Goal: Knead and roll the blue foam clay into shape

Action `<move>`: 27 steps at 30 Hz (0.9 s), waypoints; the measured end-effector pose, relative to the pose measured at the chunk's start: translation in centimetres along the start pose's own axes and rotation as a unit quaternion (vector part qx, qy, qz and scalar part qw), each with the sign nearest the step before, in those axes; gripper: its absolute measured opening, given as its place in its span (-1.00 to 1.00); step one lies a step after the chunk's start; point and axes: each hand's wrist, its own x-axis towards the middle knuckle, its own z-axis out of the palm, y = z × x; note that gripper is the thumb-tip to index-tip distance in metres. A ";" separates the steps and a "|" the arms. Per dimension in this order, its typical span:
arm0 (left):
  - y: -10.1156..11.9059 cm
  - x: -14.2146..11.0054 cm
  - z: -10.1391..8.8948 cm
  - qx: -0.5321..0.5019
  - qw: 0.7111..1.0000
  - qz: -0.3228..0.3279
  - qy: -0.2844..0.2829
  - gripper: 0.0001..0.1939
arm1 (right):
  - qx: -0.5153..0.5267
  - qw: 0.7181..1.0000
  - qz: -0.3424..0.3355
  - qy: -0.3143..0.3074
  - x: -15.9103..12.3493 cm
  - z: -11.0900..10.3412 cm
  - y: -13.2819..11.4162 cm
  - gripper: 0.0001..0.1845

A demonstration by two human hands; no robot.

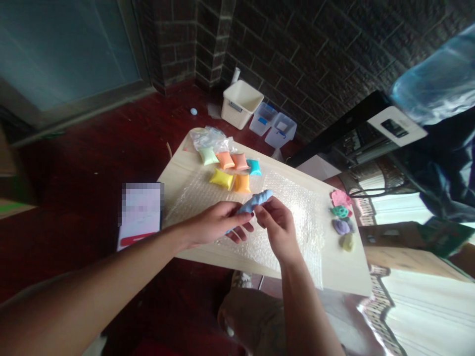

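My left hand [222,221] is wrapped round a pale blue, lumpy roll of what looks like soft modelling clay [256,200], thumb along its side. My right hand [276,225] closes its fingertips on the roll's upper end, so the piece slants between both hands, lifted over the bench [345,274]. To work it well, I think I should support the length lightly with the left and press in small, even pinches with the right, turning the roll so no spot thins or tears; squeezing hard would likely leave dents.

Below my hands lies a clear sheet of bubble wrap [306,217]. Just beyond them sit a plump yellow packet [221,178] and an orange packet [242,183]; behind these come a mint-green packet [208,155], two peach packets [240,161] and a turquoise packet [254,167]. Well out to the right of my right hand are a pink shaped lump [341,199] and a purple lump [340,226].
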 end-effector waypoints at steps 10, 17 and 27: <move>1.4 -0.9 -1.4 0.167 0.985 -0.010 -0.028 -0.64 | -0.043 0.999 -0.012 0.002 0.0 -2.7 -0.2 -0.77; 1.3 -0.9 -1.8 0.418 0.904 0.070 0.051 -0.61 | -0.018 1.000 0.020 -0.006 0.0 -2.1 -0.3 -0.75; 0.9 -1.4 -1.3 0.583 0.785 0.198 0.060 -0.57 | -0.062 0.995 -0.022 -0.079 -0.7 -1.5 -0.4 -0.81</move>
